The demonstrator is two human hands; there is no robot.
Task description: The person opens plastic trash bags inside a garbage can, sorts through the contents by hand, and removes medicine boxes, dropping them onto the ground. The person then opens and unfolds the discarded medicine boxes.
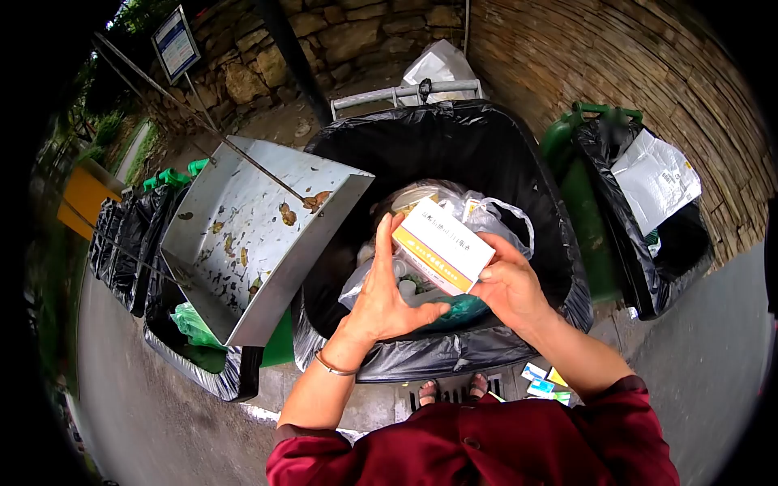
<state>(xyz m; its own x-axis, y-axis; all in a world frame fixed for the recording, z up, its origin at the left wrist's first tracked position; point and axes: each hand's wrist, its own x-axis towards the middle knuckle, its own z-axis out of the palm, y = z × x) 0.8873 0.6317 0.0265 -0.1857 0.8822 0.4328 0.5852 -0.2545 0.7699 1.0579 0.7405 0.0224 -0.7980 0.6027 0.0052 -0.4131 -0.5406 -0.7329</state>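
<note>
A small white cardboard box [442,245] with an orange stripe and printed lettering is tilted over the large bin. My right hand [514,283] grips its right end between thumb and fingers. My left hand [385,283], with a bangle on the wrist, is open beside the box's left end. Its fingers point up and its thumb stretches right below the box; whether the fingertips touch the box I cannot tell. Beneath both hands, the large bin [433,356], lined with a black bag, holds plastic bags [486,217] and other rubbish, partly hidden by the box.
A metal dustpan [267,174] with dry leaves rests over a smaller lined bin at left. At right stands a green bin [596,219] holding a white sack [658,182]. Several small boxes [541,381] lie on the ground by my feet. Stone walls [648,65] rise behind.
</note>
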